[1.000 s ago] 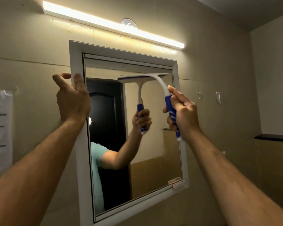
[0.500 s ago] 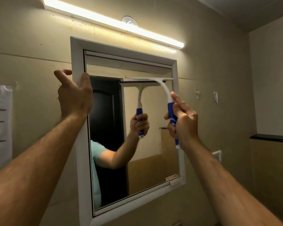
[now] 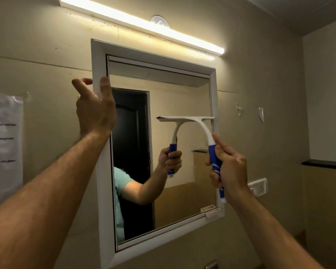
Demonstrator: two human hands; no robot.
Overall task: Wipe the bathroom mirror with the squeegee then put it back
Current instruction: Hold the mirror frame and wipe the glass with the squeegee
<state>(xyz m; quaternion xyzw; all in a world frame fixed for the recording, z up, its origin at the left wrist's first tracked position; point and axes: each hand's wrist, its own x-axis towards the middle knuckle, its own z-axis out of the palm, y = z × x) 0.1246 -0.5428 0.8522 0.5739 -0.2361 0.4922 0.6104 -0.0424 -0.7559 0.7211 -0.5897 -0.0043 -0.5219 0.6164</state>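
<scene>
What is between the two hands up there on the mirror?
In the head view, mirror glass reflecting a dark door, between the left hand on the frame and the right hand gripping the squeegee.

Below the squeegee, the mirror lay bare; the left hand blocked its left frame edge.
</scene>
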